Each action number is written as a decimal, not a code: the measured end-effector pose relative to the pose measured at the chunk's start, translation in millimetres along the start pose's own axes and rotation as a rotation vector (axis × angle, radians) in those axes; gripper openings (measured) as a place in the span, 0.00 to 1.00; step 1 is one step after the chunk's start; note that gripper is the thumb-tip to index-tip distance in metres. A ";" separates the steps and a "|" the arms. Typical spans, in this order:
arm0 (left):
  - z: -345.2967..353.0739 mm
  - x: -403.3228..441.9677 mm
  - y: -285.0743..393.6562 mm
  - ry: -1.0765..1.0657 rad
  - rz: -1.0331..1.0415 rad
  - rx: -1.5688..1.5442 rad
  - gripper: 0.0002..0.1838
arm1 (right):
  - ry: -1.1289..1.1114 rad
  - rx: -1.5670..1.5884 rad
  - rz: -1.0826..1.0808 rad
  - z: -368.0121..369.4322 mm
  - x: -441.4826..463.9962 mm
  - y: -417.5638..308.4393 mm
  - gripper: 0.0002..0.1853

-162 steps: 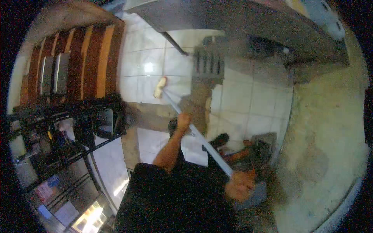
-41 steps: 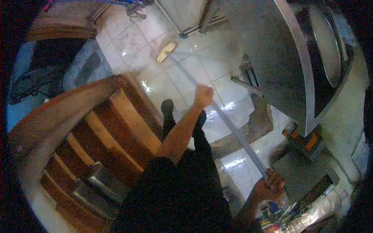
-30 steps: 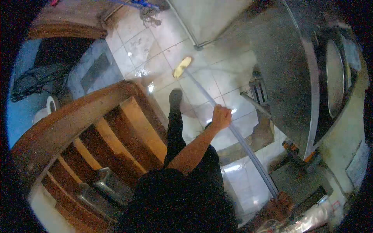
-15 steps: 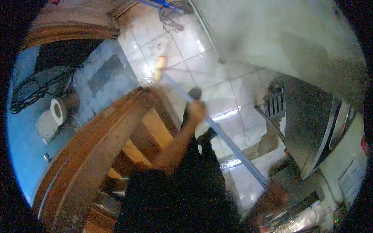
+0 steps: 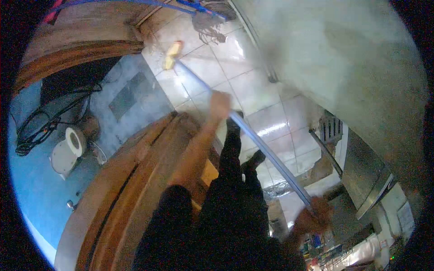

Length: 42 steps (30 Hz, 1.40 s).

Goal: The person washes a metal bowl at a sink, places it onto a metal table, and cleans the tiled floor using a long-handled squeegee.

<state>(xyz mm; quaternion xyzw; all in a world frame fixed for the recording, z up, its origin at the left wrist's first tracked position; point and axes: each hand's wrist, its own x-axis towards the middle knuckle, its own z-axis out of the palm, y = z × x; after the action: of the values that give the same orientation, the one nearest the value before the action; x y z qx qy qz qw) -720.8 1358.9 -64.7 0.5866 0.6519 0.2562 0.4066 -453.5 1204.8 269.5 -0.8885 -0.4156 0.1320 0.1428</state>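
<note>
A sponge mop (image 5: 275,159) with a long blue-grey handle runs slantwise across the view. Its pale yellow head (image 5: 172,56), reddish at one end, rests on the white floor tiles (image 5: 253,95) near the doorway. Around the middle of the handle, my left hand (image 5: 220,106) is closed, its arm stretched forward. My right hand (image 5: 315,216) grips the handle's near end, low on the right; its fingers are dark and partly blurred. My dark-clothed legs and feet show between the two hands.
A brown wooden railing (image 5: 140,167) runs along the left. Beyond it are a white toilet (image 5: 65,158) and a coiled dark hose (image 5: 43,133) on blue flooring. A stringy mop head (image 5: 209,27) lies ahead. To the right stand a wall (image 5: 325,49) and a grey metal cabinet (image 5: 364,165).
The mop head has slid forward and left over the tiles, and my left hand has gone forward with the handle. The whole view has shifted slightly.
</note>
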 end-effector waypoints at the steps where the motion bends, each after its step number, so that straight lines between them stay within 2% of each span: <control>1: 6.3 -13.3 36.9 0.100 0.262 0.107 0.08 | 0.042 0.155 0.004 -12.9 -4.3 6.4 0.11; 3: 8.8 -10.1 86.5 0.119 0.275 -0.058 0.06 | 0.118 0.471 -0.009 -34.9 -3.5 20.3 0.13; 4: 6.2 -6.5 78.3 0.125 0.286 -0.001 0.05 | 0.145 0.606 -0.007 -49.5 -2.6 13.0 0.14; 6: 4.8 44.5 48.9 0.151 0.339 0.118 0.04 | 0.296 0.895 0.148 -37.8 13.0 -3.0 0.14; 7: -17.9 71.3 45.3 0.191 0.377 0.156 0.04 | 0.403 1.044 0.312 -2.8 27.2 -48.4 0.13; 9: -62.3 124.8 22.7 0.194 0.438 0.334 0.06 | 0.323 1.386 0.420 55.0 37.6 -96.9 0.11; 12: -95.8 190.3 -21.9 0.206 0.498 0.566 0.08 | -0.136 1.774 -0.058 122.4 53.4 -131.8 0.11; 13: -103.0 202.9 -36.9 0.247 0.517 0.567 0.08 | -0.246 1.820 -0.122 135.6 65.4 -144.2 0.10; 14: -105.4 205.1 -48.8 0.291 0.530 0.567 0.09 | -0.252 1.800 -0.099 137.9 69.1 -149.0 0.10; 17: -100.3 146.9 -54.2 0.278 0.372 0.509 0.10 | -0.229 1.710 0.025 112.8 52.4 -135.1 0.09; 18: -81.1 124.1 -75.9 0.363 0.472 0.505 0.09 | -0.246 1.721 0.032 90.4 45.4 -125.5 0.08; 19: -72.2 91.7 -67.0 0.348 0.381 0.398 0.09 | -0.261 1.729 0.036 65.5 35.6 -111.5 0.08; 20: -72.3 59.4 -39.7 0.248 0.296 0.152 0.10 | -0.218 1.700 0.082 46.5 26.7 -105.4 0.08; 21: -70.6 28.4 -9.5 0.390 0.278 0.211 0.10 | -0.176 1.670 0.128 27.6 18.1 -99.7 0.08; 22: -54.7 9.3 -33.2 0.341 0.198 0.243 0.09 | -0.072 1.598 0.221 13.0 5.8 -93.1 0.08; 24: -43.0 -28.3 -76.9 0.180 -0.003 -0.188 0.11 | -0.184 0.890 -0.073 -18.6 -5.9 -77.0 0.07; 25: -46.5 -42.1 -74.8 0.135 -0.123 -0.385 0.13 | -0.248 1.129 -0.100 -14.0 -7.0 -77.8 0.05; 26: -48.6 -38.7 -75.1 0.103 -0.040 -0.212 0.18 | -0.324 1.366 -0.114 -10.0 -8.3 -78.6 0.04; 27: -58.0 -32.4 -57.3 0.086 0.045 -0.040 0.26 | -0.421 1.050 -0.039 -30.0 -8.7 -64.9 0.03; 28: -69.0 -28.5 -26.7 -0.038 0.266 -0.091 0.20 | -0.538 0.727 -0.004 -50.7 -9.5 -51.6 0.03; 30: -56.6 -43.4 29.4 0.070 0.060 -0.215 0.19 | -0.501 0.441 -0.014 -92.4 -32.3 -18.6 0.04; 32: -24.4 -59.2 69.2 0.039 0.324 -0.019 0.16 | -0.475 0.160 -0.026 -126.6 -51.9 15.9 0.05; 33: 15.0 -80.1 62.2 0.026 0.288 -0.137 0.15 | -0.242 0.859 0.062 -128.3 -57.6 25.8 0.05; 34: 36.8 -105.9 94.8 -0.031 0.237 -0.075 0.15 | -0.022 1.537 -0.013 -130.0 -63.3 35.7 0.06; 36: 80.1 -156.6 161.9 -0.151 0.145 0.060 0.13 | 0.050 1.507 -0.059 -182.5 -78.5 68.1 0.05; 37: 146.8 -195.1 122.8 -0.023 0.348 0.150 0.10 | 0.087 1.492 -0.081 -208.8 -86.1 84.2 0.06; 38: 135.6 -216.3 197.3 -0.290 0.500 0.326 0.06 | 0.146 1.485 -0.095 -233.3 -94.6 103.4 0.06; 39: 177.4 -248.7 195.2 -0.343 0.508 0.312 0.04 | 0.221 1.472 -0.098 -250.1 -106.2 121.7 0.06; 40: 196.0 -264.7 220.9 -0.622 0.549 0.362 0.02 | 0.309 1.462 -0.094 -265.2 -118.8 142.2 0.06; 42: 240.6 -311.1 266.7 -0.233 0.594 -0.059 0.06 | 0.482 1.434 -0.057 -284.2 -145.3 177.7 0.07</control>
<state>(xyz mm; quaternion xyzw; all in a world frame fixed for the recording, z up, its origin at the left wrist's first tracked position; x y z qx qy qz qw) -378.5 1069.9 93.5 0.7646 0.3933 0.3138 0.4027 -318.6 942.0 484.5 -0.5713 -0.2078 0.1683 0.7760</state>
